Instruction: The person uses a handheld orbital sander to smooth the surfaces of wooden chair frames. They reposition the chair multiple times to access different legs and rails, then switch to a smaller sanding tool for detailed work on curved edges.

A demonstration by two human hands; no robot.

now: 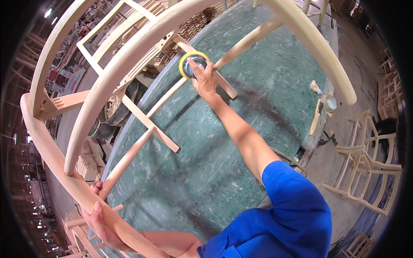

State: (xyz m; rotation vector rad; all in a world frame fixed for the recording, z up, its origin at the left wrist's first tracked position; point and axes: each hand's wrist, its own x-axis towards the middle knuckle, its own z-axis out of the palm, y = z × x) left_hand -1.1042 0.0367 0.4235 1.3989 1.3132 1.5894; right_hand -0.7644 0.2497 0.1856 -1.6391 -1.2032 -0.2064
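Observation:
A pale wooden chair frame [92,92] is tipped over on the green worktable [262,86], its curved rails arching across the view. My right hand [204,81] is closed on a round sander [188,66] with a yellow rim and a dark body. The sander sits against the frame near a joint between a crossbar and a round leg. At lower left, my left hand [102,223] grips a long wooden rail [71,185] of the same frame. Its thumb and fingers wrap around the wood. The sander's underside is hidden.
Along the table's right edge lie a brush [316,117], a small round container [329,103] and a crumpled scrap [315,87]. Unfinished chair frames [365,157] stand on the floor to the right. Beyond the far edge are stacked wooden pieces [187,26] and a dark bin [105,128].

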